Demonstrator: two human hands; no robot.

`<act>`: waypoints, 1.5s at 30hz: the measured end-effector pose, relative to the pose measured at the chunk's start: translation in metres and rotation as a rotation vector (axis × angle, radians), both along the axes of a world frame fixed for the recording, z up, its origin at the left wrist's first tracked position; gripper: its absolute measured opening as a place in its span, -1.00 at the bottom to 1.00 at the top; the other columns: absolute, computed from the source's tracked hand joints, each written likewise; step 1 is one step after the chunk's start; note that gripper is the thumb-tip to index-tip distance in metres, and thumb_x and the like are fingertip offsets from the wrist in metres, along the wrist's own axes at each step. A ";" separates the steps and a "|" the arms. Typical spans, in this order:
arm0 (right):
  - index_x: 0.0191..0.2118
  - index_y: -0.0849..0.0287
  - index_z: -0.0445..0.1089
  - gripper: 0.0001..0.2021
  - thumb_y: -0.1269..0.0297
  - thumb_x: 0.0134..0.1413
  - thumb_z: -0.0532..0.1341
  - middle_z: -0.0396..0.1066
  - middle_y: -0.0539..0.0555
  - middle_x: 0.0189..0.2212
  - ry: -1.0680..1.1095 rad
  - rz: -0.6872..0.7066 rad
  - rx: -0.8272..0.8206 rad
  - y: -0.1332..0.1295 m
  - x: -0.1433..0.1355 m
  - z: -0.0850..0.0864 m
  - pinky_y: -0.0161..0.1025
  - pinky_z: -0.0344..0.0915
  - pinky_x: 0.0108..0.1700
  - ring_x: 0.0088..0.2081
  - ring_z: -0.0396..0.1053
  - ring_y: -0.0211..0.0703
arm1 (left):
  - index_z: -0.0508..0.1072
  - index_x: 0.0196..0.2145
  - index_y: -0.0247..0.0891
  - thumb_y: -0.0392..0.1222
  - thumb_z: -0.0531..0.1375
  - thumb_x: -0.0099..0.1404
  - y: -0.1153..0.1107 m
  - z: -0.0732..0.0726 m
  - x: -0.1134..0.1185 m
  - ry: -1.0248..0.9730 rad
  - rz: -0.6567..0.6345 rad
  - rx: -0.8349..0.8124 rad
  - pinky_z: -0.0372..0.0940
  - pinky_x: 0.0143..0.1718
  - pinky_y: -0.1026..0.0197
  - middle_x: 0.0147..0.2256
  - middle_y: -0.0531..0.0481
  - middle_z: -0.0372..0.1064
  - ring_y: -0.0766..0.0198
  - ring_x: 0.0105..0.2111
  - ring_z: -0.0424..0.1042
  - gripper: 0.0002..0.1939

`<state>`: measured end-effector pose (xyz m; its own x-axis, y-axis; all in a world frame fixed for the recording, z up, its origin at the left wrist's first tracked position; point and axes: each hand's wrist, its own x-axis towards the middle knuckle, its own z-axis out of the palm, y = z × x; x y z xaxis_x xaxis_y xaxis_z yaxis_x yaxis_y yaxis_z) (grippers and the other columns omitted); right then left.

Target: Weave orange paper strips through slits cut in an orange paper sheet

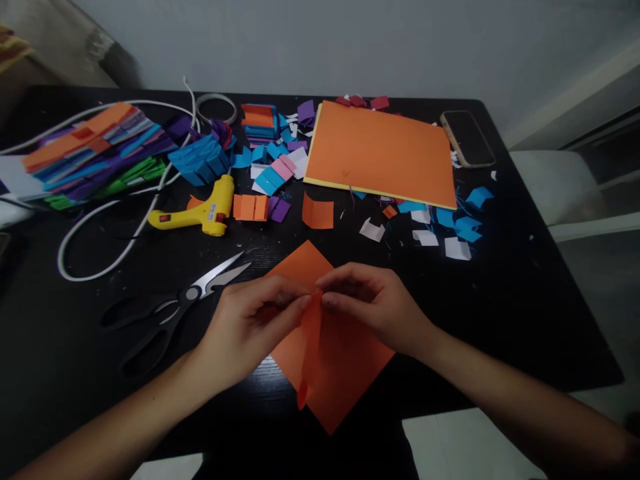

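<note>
Fingertips meet over a folded orange paper (312, 333) near the middle of the near edge of a black worktop (525, 300). The paper's long axis runs from the pinched end, which points toward the far edge, down to a curled end facing the near edge and leaning slightly left. Beneath it, an orange square (345, 387) lies turned like a diamond, one corner toward the far edge, another toward the near one.

The left hand (253, 317) reaches in from the near left, the right hand (383, 307) from the near right; both are nearly closed, thumbs and fingers pinching the paper's upper end.

Just beside the left hand, black-handled scissors (193, 293) lie with blades parted, tips toward the far edge. Beyond are a yellow glue gun (216, 208), a looping white cable (80, 275) and colored paper bundles (95, 153) toward the far-left corner; large orange and yellow sheets (383, 153) rest right of center, near a phone (469, 139) at the far-right corner.
</note>
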<state>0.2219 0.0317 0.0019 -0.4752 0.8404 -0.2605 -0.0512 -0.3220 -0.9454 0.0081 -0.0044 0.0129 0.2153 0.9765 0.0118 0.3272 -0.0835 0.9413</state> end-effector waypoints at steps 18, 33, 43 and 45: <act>-0.25 0.07 0.64 -0.87 0.19 0.10 0.47 0.67 0.02 -0.29 -0.160 -0.063 0.113 -0.006 -0.001 0.001 -0.21 0.54 -0.15 -0.22 0.62 -0.11 | 0.51 -0.21 -0.21 -0.08 0.22 0.43 0.004 0.005 -0.003 -0.084 -0.063 -0.190 0.33 -0.47 0.34 -0.41 0.05 0.44 0.33 -0.44 0.42 -0.84; -0.21 0.09 0.62 -0.78 0.19 0.01 0.52 0.66 0.03 -0.28 -0.082 -0.093 0.045 -0.005 -0.001 -0.001 -0.19 0.58 -0.12 -0.22 0.62 -0.13 | 0.49 -0.43 -0.26 -0.21 0.32 0.31 0.007 0.002 -0.001 -0.052 0.016 -0.185 0.33 -0.50 0.36 -0.48 0.06 0.49 0.36 -0.50 0.41 -0.84; -0.25 0.09 0.65 -0.85 0.22 0.04 0.50 0.67 0.03 -0.31 -0.080 -0.105 0.071 -0.004 0.000 0.000 -0.21 0.55 -0.14 -0.25 0.62 -0.15 | 0.47 -0.36 -0.24 -0.27 0.35 0.31 0.004 -0.005 0.000 -0.014 0.047 -0.075 0.33 -0.48 0.41 -0.47 0.11 0.45 0.42 -0.49 0.42 -0.88; -0.25 0.08 0.66 -0.86 0.22 0.05 0.50 0.67 0.02 -0.30 -0.080 -0.096 0.079 -0.005 -0.001 0.000 -0.21 0.55 -0.14 -0.25 0.62 -0.14 | 0.49 -0.30 -0.22 -0.28 0.34 0.33 0.003 -0.005 0.000 0.006 0.031 -0.041 0.34 -0.46 0.42 -0.46 0.12 0.45 0.42 -0.48 0.43 -0.92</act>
